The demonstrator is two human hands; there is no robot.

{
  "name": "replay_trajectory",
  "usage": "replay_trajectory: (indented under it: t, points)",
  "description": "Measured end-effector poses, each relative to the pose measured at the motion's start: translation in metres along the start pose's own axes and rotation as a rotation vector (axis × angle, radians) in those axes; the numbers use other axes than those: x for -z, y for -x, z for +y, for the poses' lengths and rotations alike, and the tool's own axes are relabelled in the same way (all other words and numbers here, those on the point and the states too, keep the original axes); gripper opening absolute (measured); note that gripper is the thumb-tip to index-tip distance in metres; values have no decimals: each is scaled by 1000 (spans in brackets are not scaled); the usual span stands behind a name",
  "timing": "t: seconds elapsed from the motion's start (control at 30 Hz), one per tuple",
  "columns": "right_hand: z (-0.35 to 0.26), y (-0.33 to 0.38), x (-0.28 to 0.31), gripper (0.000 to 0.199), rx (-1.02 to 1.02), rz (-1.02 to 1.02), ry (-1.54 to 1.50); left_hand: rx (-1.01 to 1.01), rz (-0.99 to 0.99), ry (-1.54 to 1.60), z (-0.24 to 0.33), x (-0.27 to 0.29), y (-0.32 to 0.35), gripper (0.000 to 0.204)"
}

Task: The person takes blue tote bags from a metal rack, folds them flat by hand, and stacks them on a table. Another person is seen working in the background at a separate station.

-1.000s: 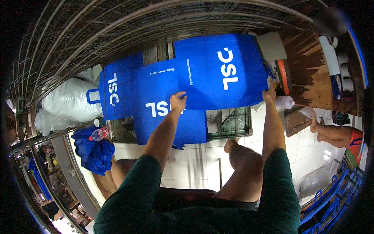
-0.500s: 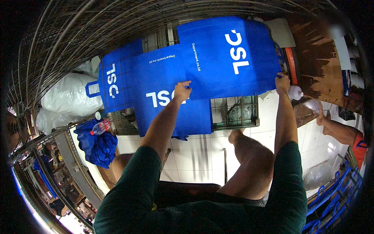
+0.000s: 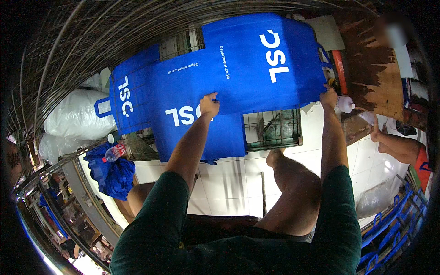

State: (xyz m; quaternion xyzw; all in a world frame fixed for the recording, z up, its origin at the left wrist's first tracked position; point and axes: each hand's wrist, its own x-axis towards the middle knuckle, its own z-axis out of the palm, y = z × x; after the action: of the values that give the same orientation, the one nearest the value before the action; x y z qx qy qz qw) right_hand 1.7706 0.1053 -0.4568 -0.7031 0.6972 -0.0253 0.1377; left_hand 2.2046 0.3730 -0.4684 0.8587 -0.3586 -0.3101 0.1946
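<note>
A blue cloth bag (image 3: 247,55) with large white lettering lies at the top right of the rack. My left hand (image 3: 209,105) has its fingers bent together at that bag's lower left edge, seemingly pinching it. At the lower right corner of the same bag, my right hand (image 3: 328,98) is closed on the cloth. A second blue bag (image 3: 188,91) lies partly under the first one and below my left wrist. Further left is a third blue bag (image 3: 133,87) with its handle loop sticking out. My fingertips are small and partly hidden.
A metal wire rack (image 3: 275,130) is under the bags. Crumpled blue cloth (image 3: 105,176) with a plastic bottle (image 3: 113,153) on it lies at left, near white plastic sacks (image 3: 78,114). Beside my right hand stands a pale bottle (image 3: 345,104). Another person's leg (image 3: 394,146) shows at far right.
The view has tilted a little, so the bags and rack appear shifted slightly left. Both hands keep to the same edges of the right-hand bag.
</note>
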Motion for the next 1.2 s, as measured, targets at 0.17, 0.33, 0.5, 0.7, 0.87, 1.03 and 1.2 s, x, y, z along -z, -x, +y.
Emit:
replay_trajectory:
  t: [0.17,0.33,0.5,0.7,0.87,1.03,1.2]
  points:
    - [-14,12,7,46,52,-10,116,20,16,-2,-3,-1,1,38]
    - [4,13,-1,44,12,-26,154,33,9,-6,-2,-1,3,37]
    - [-3,23,2,43,-24,-26,139,36,15,-23,1,1,11,37]
    - [6,18,-7,40,-48,-19,163,-18,57,-86,-2,-5,10,37]
    - [2,24,-1,41,-5,-18,145,-23,76,-104,-2,-5,11,37]
    - [-9,34,9,41,35,5,186,-14,61,-99,5,1,16,35]
    - [5,39,25,40,288,149,76,-67,250,7,1,16,25,33]
